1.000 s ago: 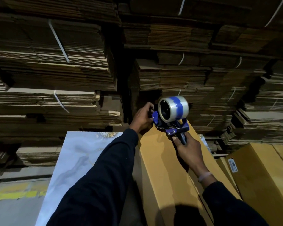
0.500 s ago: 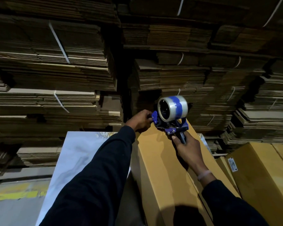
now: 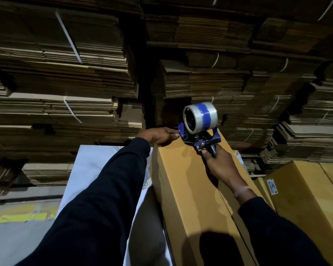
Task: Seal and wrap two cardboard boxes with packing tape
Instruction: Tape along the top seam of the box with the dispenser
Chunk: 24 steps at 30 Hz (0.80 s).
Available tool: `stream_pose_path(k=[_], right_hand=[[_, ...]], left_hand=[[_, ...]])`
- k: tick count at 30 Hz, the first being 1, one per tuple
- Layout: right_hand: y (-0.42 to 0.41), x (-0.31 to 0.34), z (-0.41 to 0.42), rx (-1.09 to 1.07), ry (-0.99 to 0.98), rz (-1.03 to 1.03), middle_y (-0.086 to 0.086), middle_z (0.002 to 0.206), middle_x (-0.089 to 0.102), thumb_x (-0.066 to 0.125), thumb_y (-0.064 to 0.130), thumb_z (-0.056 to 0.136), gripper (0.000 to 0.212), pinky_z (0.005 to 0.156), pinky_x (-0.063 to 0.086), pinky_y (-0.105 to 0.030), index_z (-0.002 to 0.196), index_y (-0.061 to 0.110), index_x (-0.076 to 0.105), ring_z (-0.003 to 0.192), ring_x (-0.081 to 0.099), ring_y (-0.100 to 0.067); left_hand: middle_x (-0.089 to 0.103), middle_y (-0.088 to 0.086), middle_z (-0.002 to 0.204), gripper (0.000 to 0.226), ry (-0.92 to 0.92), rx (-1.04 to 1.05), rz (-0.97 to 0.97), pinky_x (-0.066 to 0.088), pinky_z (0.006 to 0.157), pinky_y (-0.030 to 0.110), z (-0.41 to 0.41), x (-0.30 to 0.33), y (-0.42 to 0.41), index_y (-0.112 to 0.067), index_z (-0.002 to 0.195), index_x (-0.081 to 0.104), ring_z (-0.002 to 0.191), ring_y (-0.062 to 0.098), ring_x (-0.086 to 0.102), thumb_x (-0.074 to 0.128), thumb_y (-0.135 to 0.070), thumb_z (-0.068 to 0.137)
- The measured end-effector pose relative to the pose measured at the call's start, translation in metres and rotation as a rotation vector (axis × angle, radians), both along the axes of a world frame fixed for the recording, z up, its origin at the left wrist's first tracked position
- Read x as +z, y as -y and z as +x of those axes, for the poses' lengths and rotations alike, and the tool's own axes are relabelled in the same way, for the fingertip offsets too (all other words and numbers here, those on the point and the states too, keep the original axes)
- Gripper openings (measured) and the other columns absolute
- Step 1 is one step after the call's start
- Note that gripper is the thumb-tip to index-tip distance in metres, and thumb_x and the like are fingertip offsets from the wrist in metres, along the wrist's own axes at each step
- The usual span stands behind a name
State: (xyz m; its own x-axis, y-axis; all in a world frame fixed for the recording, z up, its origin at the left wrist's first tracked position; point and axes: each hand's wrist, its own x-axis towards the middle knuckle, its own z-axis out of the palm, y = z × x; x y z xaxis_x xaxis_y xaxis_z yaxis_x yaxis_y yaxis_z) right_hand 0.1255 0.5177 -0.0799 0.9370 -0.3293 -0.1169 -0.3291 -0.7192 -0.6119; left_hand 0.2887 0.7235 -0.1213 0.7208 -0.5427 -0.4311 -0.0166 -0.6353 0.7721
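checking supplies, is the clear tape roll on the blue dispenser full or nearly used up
Fairly full: the clear tape roll on the blue tape dispenser shows a thick band of tape around its core.

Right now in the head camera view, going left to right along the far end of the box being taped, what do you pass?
Pale marbled white board → left hand at the tan cardboard box far corner → blue tape dispenser with its clear tape roll → right hand on its handle → second tan labelled box.
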Motion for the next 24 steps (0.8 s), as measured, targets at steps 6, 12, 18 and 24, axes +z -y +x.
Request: stream_pose_path(k=[6,12,18,24], right_hand=[[0.001,0.001,-0.003,0.013,-0.021,-0.015,-0.004,0.104,0.066,0.057,0.035,0.104,0.025,0.076,0.045,-0.036,0.123,0.018,0.059,0.091,0.059,-0.020],[0.003,0.003,-0.004,0.018,-0.039,-0.010,-0.003,0.104,0.067,0.057,0.037,0.105,0.025,0.078,0.049,-0.038,0.123,0.020,0.057,0.095,0.063,-0.021],[0.004,0.004,-0.014,0.022,-0.054,-0.045,-0.007,0.110,0.068,0.058,0.037,0.104,0.031,0.085,0.054,-0.043,0.128,0.017,0.056,0.102,0.064,-0.027],[0.014,0.000,-0.046,0.022,-0.066,-0.054,-0.007,0.108,0.069,0.058,0.040,0.104,0.033,0.081,0.055,-0.043,0.129,0.018,0.055,0.099,0.066,-0.026]], left_hand=[[0.045,-0.001,0.162,0.051,0.008,-0.009,0.050,0.027,0.126,0.044,0.003,0.002,-0.001,-0.032,0.156,0.049,0.151,0.026,0.038,0.052,-0.050,0.107],[0.048,0.005,0.159,0.047,0.000,0.003,0.017,0.031,0.105,0.028,0.002,0.004,0.001,-0.025,0.157,0.048,0.147,0.027,0.041,0.048,-0.037,0.112],[0.046,0.004,0.161,0.044,0.002,-0.023,0.023,0.028,0.117,0.036,0.003,0.003,0.001,-0.032,0.155,0.050,0.151,0.027,0.037,0.047,-0.039,0.111],[0.045,0.005,0.162,0.042,0.005,-0.060,0.006,0.028,0.109,0.029,0.001,0.008,-0.001,-0.037,0.155,0.047,0.151,0.027,0.037,0.044,-0.037,0.113]])
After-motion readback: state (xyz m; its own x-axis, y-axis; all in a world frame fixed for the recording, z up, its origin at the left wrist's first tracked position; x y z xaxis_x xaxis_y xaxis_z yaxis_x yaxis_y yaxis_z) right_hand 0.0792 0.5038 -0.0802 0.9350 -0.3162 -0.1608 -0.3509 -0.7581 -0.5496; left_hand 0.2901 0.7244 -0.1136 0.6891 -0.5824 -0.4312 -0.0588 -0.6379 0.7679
